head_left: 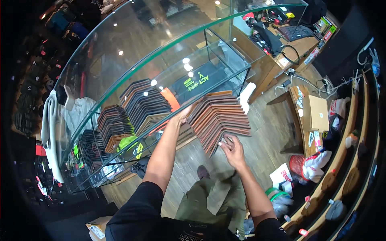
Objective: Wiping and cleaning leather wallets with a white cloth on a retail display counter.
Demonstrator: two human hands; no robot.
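Note:
Between my hands is a fanned stack of thin brown leather-looking pieces (219,114), each bent into a shallow V. My left hand (185,115) grips its far left side, next to the glass display case, with the fingers partly hidden behind it. At the near edge, my right hand (232,151) has its fingertips and thumb on the lowest pieces. Similar V-shaped stacks in black (144,102) and in dark brown (116,126) stand inside the glass case (169,52) to the left. An orange piece (170,99) shows beside the black stack.
A dark printed mat (201,82) lies on the case's shelf. A desk with a keyboard (297,32) stands far right, and a wooden stand with a cardboard box (318,112) is nearer. Curved shelves (350,176) line the right. A red basket (296,165) and bags are on the floor.

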